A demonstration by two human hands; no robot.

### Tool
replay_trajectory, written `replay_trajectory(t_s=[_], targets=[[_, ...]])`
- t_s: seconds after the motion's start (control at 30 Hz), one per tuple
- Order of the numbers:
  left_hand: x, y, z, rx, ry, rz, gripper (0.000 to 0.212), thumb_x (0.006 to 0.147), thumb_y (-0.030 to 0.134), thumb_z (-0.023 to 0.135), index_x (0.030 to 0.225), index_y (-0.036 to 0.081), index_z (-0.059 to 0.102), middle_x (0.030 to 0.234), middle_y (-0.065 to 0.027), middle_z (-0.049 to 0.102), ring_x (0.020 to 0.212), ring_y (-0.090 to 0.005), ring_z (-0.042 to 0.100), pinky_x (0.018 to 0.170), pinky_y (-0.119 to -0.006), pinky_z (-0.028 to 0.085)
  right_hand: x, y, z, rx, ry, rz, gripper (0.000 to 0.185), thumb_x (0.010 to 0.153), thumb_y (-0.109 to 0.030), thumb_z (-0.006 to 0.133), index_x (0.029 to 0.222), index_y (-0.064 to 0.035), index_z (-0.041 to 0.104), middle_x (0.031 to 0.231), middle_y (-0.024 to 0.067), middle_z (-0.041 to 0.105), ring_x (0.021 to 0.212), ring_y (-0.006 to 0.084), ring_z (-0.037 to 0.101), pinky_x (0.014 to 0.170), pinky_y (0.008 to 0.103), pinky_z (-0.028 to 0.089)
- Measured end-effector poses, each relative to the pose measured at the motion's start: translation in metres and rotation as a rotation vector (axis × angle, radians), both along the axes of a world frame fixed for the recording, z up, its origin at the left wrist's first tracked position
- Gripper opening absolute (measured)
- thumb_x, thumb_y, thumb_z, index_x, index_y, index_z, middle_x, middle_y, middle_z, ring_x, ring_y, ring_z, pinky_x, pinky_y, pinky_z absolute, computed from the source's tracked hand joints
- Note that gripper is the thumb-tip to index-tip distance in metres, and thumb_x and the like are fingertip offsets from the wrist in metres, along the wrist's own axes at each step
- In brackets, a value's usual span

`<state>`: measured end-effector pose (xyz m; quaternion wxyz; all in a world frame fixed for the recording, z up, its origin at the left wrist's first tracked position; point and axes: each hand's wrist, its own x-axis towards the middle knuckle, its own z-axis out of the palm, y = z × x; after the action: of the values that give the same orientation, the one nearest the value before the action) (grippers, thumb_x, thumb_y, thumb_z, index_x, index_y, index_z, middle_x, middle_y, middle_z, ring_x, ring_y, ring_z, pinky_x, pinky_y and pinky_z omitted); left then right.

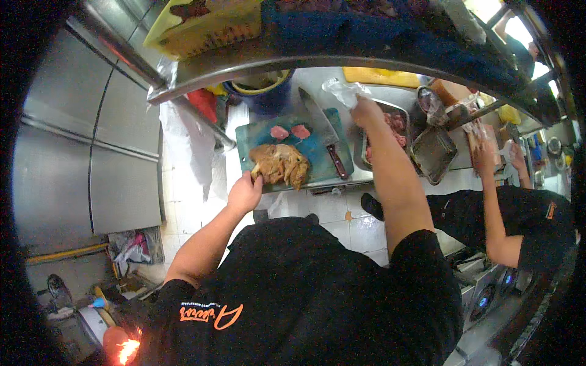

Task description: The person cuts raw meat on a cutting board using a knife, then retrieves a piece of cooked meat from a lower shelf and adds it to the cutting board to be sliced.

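My left hand (246, 192) grips the narrow end of a large browned, cooked-looking piece of meat (280, 164). The meat rests on the near left part of a green cutting board (247, 135). Two small pink slices of meat (279, 132) lie just beyond it. A knife (328, 130) with a dark riveted handle lies diagonally across the board, its tip pointing away from me. Stretched forward past the board, my right hand (366, 112) has a crumpled clear plastic bag (341, 91) in its fingers. My forearm partly covers a metal tray (404, 114) holding raw meat pieces.
Overhead, a metal shelf edge (293, 65) crosses the view, with a yellow basket (210, 32) on it. A dark blue tub (270, 100) stands behind the board. Right are another metal tray (435, 155) and a co-worker's hand (480, 151). A flame (128, 351) shows lower left.
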<state>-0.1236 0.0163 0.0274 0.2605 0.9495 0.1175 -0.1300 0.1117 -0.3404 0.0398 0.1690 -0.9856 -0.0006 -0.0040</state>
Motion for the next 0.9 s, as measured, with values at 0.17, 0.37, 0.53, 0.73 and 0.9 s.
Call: replay_trajectory(t_s=[0.17, 0.37, 0.53, 0.73, 0.9], targets=[[0.007, 0.008, 0.017, 0.104, -0.102, -0.043, 0.039, 0.097, 0.037, 0.053, 0.101, -0.002, 0.057, 0.089, -0.0292, 0.068, 0.087, -0.0466, 0.067, 0.08, -0.055, 0.052, -0.072, 0.033, 0.019, 0.066, -0.037, 0.014, 0.052, 0.092, -0.04, 0.062, 0.133, -0.0088, 0.059, 0.118, 0.0263, 0.067, 0.111, 0.042, 0.063, 0.096, 0.0503, 0.05], [0.026, 0.016, 0.063, 0.214, -0.2, -0.204, 0.037, 0.093, 0.038, 0.057, 0.096, 0.001, 0.06, 0.085, -0.0251, 0.07, 0.082, -0.045, 0.068, 0.075, -0.055, 0.054, -0.15, 0.06, -0.024, -0.001, 0.088, 0.099, 0.057, 0.085, -0.037, 0.073, 0.127, -0.0024, 0.056, 0.115, 0.0252, 0.061, 0.109, 0.047, 0.062, 0.093, 0.0509, 0.051], [0.047, 0.023, 0.075, 0.265, -0.212, -0.285, 0.043, 0.091, 0.044, 0.059, 0.093, 0.002, 0.066, 0.087, -0.0234, 0.071, 0.083, -0.0427, 0.069, 0.075, -0.053, 0.055, -0.163, 0.063, -0.005, 0.067, 0.233, 0.053, 0.043, 0.087, -0.021, 0.065, 0.123, 0.0017, 0.057, 0.109, 0.0262, 0.068, 0.102, 0.0392, 0.066, 0.091, 0.0452, 0.051], [0.054, 0.025, 0.099, 0.264, -0.025, -0.275, 0.045, 0.088, 0.042, 0.054, 0.095, 0.002, 0.073, 0.096, -0.0221, 0.073, 0.093, -0.0398, 0.07, 0.086, -0.049, 0.054, -0.264, 0.042, 0.053, 0.506, 0.373, -0.021, 0.026, 0.092, -0.021, 0.062, 0.107, 0.0006, 0.061, 0.088, 0.019, 0.07, 0.079, 0.0352, 0.069, 0.073, 0.0436, 0.052], [0.093, 0.033, 0.102, 0.249, 0.095, -0.297, 0.047, 0.086, 0.041, 0.054, 0.099, 0.002, 0.076, 0.105, -0.0212, 0.073, 0.099, -0.0384, 0.07, 0.089, -0.046, 0.054, -0.355, 0.033, 0.079, 0.302, 0.455, -0.099, 0.022, 0.096, -0.023, 0.06, 0.103, -0.0016, 0.059, 0.078, 0.0201, 0.066, 0.072, 0.0355, 0.065, 0.069, 0.0422, 0.051]])
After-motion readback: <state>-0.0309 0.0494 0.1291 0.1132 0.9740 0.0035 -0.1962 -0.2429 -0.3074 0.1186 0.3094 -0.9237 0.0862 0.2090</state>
